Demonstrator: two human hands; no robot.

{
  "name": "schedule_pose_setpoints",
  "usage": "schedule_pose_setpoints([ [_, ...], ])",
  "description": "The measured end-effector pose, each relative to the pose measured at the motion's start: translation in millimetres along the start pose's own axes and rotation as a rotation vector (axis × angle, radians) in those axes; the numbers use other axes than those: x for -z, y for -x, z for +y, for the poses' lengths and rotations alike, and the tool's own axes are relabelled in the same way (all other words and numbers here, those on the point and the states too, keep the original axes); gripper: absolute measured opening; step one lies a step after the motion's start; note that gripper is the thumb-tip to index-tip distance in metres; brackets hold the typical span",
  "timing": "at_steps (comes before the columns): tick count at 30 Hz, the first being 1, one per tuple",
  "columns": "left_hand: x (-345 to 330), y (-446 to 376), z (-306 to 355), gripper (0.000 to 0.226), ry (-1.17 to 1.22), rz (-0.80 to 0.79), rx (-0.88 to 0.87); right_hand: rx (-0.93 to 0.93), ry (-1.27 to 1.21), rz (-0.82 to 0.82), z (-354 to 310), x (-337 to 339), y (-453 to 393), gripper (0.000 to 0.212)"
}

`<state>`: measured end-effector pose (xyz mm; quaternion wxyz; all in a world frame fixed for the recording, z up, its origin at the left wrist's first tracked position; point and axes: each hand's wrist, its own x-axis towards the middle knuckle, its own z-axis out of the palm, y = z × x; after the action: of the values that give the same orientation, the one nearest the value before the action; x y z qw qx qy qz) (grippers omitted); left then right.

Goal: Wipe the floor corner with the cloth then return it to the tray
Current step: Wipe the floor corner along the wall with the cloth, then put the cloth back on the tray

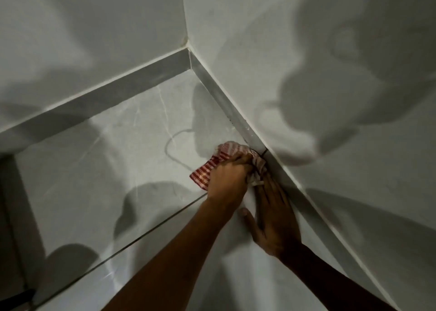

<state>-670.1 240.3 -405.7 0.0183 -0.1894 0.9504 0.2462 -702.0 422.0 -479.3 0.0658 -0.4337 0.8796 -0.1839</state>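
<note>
Down on the floor (132, 145) now — the left hand (227, 181) is clenched over the red-and-white striped cloth (205, 175), its fingers (240, 161) bunching the fabric and pressing it onto the tile right against the skirting (238, 117) of the right-hand wall. The right hand (271, 214) lies flat on the floor just beside it, fingers spread and released, gripping nothing — only the fingertips reach the loose tail of the cloth.

The cloth sits along the right-hand edge of the floor, not yet at the floor corner (190, 69) itself. That corner lies ahead of the left hand's knuckles, well apart, up along the skirting line. The cloth's long axis runs crosswise to that line, from the free striped flap on the open-floor side to the wad jammed at the skirting. The left hand is the nearer one to the corner, and the one with the grip, so I'd judge the push forward is its job, sliding along the wall edge.

The count: one cloth, two hands, one corner, one faint curved mark on the tile. No tray in sight from here.
</note>
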Motion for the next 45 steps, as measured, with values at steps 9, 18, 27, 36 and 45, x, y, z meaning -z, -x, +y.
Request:
schedule_pose_setpoints([
  [9,109,78,19,0.027,1.184,0.028,1.081,-0.319,-0.152,-0.206,-83,108,64,0.108],
  [18,318,211,100,0.033,1.43,0.149,1.254,-0.213,-0.283,-0.2,-230,315,61,0.089],
  [27,499,327,113,0.044,1.596,0.412,1.285,0.0,-0.308,-0.195,-394,434,54,0.086],
  [36,568,443,1,0.048,1.742,0.595,1.358,0.213,-0.337,-0.101,-561,390,42,0.076],
  [45,600,565,-152,0.034,1.356,0.821,1.328,0.326,-0.403,-0.206,-705,289,57,0.079],
])
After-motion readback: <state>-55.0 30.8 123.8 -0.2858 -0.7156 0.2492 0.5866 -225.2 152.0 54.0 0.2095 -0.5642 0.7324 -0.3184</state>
